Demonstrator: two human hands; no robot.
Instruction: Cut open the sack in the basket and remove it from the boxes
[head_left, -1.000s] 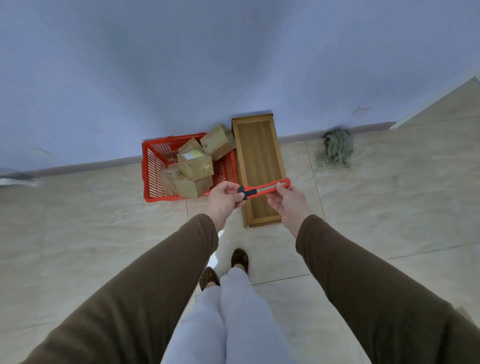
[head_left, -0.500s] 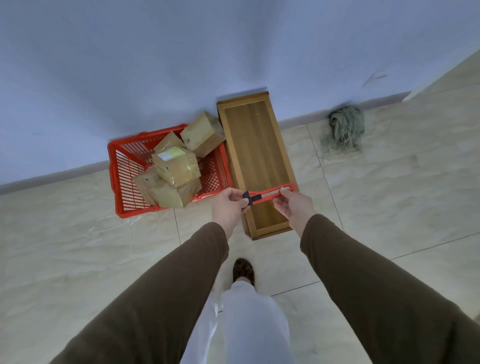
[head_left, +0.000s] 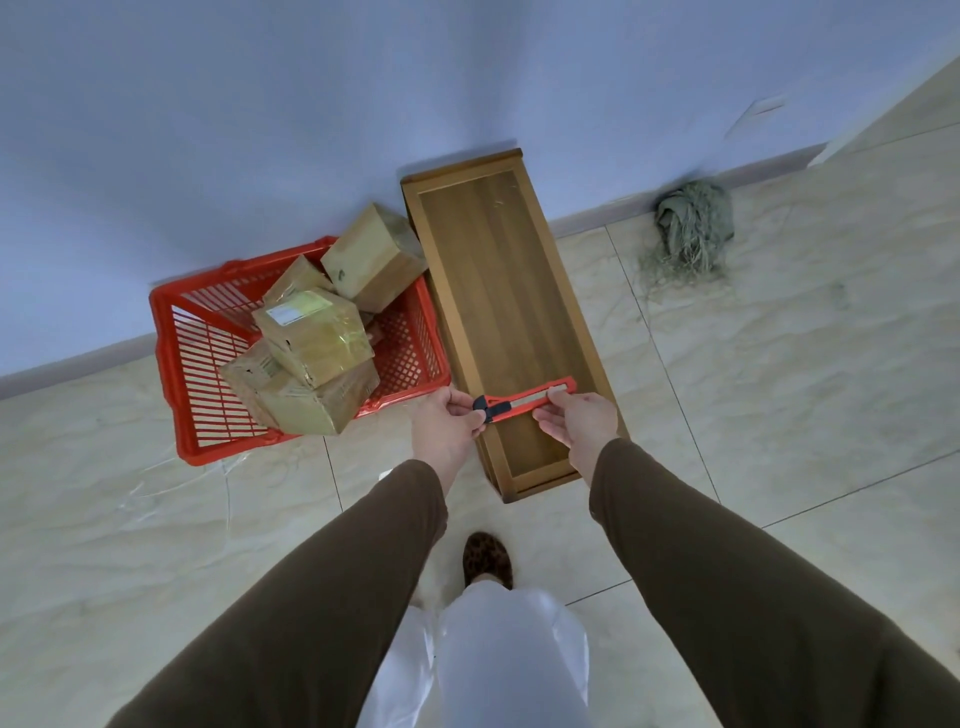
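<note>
Basket (head_left: 171, 332) drew nearer | both hands, left hand (head_left: 447, 423) and right hand (head_left: 582, 418), pinched utility knife (head_left: 524, 400) | advice: extend blade briefly, aimed away from fingers.

sack: indistinguishable | knife (head_left: 524, 402) blade: unseen | lowest boxes (head_left: 306, 358): partly covered

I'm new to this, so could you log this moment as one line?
stage: cutter readied | left hand: pinches cutter black end | right hand: pinches its body | boxes: in basket, untouched
</note>
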